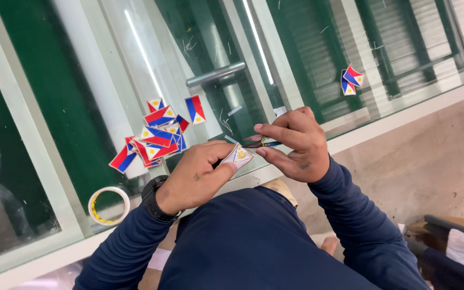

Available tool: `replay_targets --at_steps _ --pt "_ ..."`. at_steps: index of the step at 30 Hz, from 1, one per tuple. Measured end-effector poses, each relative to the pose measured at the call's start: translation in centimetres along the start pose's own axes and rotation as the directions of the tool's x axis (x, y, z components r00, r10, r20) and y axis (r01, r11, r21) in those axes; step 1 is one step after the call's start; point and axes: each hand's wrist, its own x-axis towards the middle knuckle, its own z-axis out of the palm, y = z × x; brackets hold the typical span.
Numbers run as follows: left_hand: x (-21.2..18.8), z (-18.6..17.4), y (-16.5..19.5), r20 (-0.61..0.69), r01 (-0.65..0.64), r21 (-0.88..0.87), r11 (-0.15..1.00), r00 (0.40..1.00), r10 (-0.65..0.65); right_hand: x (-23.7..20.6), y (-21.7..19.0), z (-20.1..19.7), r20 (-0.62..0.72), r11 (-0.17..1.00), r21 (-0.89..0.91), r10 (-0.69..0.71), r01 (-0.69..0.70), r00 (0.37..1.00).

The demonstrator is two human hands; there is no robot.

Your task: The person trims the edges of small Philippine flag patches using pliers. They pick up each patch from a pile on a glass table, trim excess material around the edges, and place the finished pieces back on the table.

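Note:
My left hand pinches a small paper flag, white with a yellow sun, between thumb and fingers. A little to its right, my right hand holds a thin dark stick whose tip meets the flag's edge. Both hands hover over the front edge of a glass tabletop. A pile of several red, blue and white paper flags lies on the glass just left of my left hand. I wear dark blue sleeves and a black wristwatch on the left wrist.
A roll of clear tape lies on the glass near the front edge at left. One loose flag rests beyond the pile, and two more flags lie at the far right. A metal bar shows under the glass. Concrete floor at right.

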Motion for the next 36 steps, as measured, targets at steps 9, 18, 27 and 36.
replay_targets --at_steps 9,18,27,36 --pt "-0.8 -0.4 -0.2 -0.028 0.085 0.045 0.995 0.996 -0.083 0.5 -0.2 1.0 0.004 0.999 0.008 -0.043 0.043 0.999" --pt "-0.6 -0.4 -0.8 -0.021 0.037 0.048 0.998 0.999 -0.036 0.3 0.0 1.5 0.026 0.998 0.057 -0.043 0.041 0.999" --pt "-0.6 -0.6 -1.6 0.088 0.164 -0.094 0.982 0.984 -0.156 0.1 0.2 1.6 0.031 0.984 -0.018 -0.178 0.178 0.984" --pt "-1.1 -1.1 -1.5 0.086 0.163 -0.168 0.972 0.985 -0.15 0.4 -0.4 0.8 0.11 0.991 0.13 -0.032 0.018 0.993"
